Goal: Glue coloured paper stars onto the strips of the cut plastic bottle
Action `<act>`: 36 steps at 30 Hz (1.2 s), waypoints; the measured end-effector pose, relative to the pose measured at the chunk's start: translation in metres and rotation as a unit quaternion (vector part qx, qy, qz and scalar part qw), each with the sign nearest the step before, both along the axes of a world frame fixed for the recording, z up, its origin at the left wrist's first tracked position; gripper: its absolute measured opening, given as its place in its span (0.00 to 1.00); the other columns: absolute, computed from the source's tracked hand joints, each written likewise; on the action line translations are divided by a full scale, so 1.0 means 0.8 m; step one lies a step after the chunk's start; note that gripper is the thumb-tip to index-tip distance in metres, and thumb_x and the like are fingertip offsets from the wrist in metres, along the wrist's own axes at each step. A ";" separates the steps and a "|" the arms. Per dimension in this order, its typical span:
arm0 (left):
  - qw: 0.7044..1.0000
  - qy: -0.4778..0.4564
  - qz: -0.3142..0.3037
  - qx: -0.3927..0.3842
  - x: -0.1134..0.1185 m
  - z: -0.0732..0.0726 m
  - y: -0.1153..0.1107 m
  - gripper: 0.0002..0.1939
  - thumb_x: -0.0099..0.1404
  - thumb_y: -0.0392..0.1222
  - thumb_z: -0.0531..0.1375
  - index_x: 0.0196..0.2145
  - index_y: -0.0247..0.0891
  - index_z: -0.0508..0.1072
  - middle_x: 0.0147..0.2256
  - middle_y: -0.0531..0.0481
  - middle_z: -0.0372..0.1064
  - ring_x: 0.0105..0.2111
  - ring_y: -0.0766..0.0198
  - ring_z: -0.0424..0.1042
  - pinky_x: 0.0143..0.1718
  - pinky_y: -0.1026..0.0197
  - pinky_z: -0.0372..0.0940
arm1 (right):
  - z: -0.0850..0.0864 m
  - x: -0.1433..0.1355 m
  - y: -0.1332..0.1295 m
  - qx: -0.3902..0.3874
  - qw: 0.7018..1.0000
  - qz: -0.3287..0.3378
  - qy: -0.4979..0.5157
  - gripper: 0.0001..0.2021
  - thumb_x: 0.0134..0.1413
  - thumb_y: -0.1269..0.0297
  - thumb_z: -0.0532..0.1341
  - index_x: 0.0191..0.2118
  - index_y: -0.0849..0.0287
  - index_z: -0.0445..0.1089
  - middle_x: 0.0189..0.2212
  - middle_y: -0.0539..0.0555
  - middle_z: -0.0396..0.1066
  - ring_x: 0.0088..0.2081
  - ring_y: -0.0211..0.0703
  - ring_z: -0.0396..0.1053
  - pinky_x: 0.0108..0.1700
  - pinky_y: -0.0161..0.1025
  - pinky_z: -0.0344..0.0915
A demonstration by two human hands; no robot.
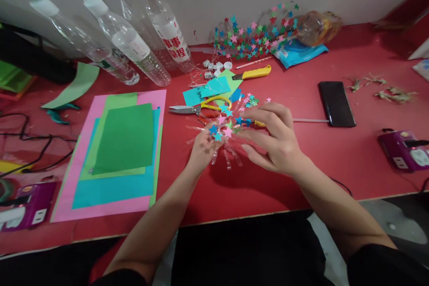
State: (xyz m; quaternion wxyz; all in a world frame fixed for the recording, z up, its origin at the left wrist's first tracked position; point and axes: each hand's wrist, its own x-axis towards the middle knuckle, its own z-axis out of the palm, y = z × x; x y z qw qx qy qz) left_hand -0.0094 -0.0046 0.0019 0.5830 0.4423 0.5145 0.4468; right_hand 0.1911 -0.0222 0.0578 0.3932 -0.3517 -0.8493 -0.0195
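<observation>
My left hand (202,146) is closed around a clear plastic bottle piece cut into thin strips (228,156), which fan outward. Pink, blue and green paper stars (228,131) sit on its strips. Beside its right side my right hand (276,136) is open, fingers apart; whether a fingertip touches a strip I cannot tell. Just behind lie yellow-handled scissors (187,109), partly covered by the piece. A small pile of loose paper stars (250,100) is beyond my right fingers.
Sheets of coloured paper (124,138) are stacked at left. Several clear bottles (167,31) stand along the wall. Farther back are a yellow utility knife (256,73), a starred strip decoration (254,35) and a blue packet (298,53). A phone (336,103) and purple power socket (404,149) lie right.
</observation>
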 end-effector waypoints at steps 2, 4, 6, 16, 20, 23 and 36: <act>1.000 -0.003 -0.001 -0.002 0.000 -0.003 -0.001 0.24 0.44 0.45 0.73 0.39 0.39 0.72 0.35 0.49 0.75 0.37 0.58 0.74 0.42 0.57 0.71 | 0.000 0.000 0.000 -0.004 1.000 0.010 -0.002 0.11 0.55 0.64 0.61 0.45 0.49 0.72 0.54 0.51 0.69 0.54 0.52 0.63 0.55 0.56 0.62; 1.000 -0.010 0.004 -0.001 0.000 -0.006 -0.002 0.24 0.45 0.45 0.73 0.39 0.39 0.72 0.36 0.49 0.76 0.37 0.58 0.75 0.41 0.57 0.72 | 0.001 0.000 -0.001 0.000 1.000 0.014 0.002 0.13 0.55 0.64 0.62 0.47 0.49 0.71 0.54 0.52 0.69 0.55 0.52 0.63 0.55 0.55 0.62; 1.000 -0.019 0.011 0.002 0.000 -0.008 -0.003 0.24 0.45 0.43 0.73 0.39 0.39 0.72 0.37 0.49 0.76 0.37 0.59 0.75 0.41 0.58 0.72 | 0.001 -0.001 -0.001 0.003 1.000 0.003 0.005 0.16 0.55 0.63 0.62 0.50 0.51 0.70 0.54 0.54 0.69 0.55 0.52 0.62 0.56 0.55 0.62; 0.999 -0.025 0.009 0.023 0.001 -0.019 0.000 0.21 0.48 0.44 0.71 0.40 0.40 0.73 0.37 0.49 0.76 0.37 0.60 0.75 0.44 0.57 0.71 | 0.000 -0.003 -0.002 0.003 0.999 0.039 -0.005 0.13 0.56 0.62 0.62 0.47 0.51 0.71 0.54 0.53 0.70 0.55 0.52 0.62 0.54 0.55 0.63; 0.999 -0.030 0.006 0.010 0.002 -0.016 -0.001 0.24 0.47 0.45 0.72 0.41 0.40 0.72 0.38 0.49 0.76 0.36 0.60 0.76 0.43 0.57 0.71 | 0.000 -0.002 -0.003 -0.002 1.000 0.013 0.002 0.16 0.57 0.62 0.62 0.51 0.51 0.69 0.54 0.53 0.69 0.55 0.52 0.62 0.55 0.54 0.63; 0.999 -0.032 0.005 0.009 0.003 -0.011 -0.001 0.25 0.47 0.47 0.72 0.43 0.40 0.72 0.39 0.48 0.76 0.37 0.59 0.76 0.43 0.56 0.72 | -0.002 -0.003 -0.002 -0.019 0.999 -0.022 -0.018 0.18 0.57 0.60 0.61 0.53 0.51 0.68 0.57 0.54 0.67 0.57 0.55 0.60 0.56 0.56 0.61; 0.998 -0.052 0.028 0.028 0.003 -0.026 0.000 0.20 0.47 0.45 0.71 0.37 0.39 0.71 0.35 0.50 0.75 0.40 0.58 0.76 0.46 0.56 0.70 | -0.001 -0.006 -0.003 0.017 1.000 0.024 -0.004 0.14 0.56 0.62 0.63 0.49 0.53 0.70 0.53 0.55 0.70 0.55 0.51 0.63 0.55 0.53 0.64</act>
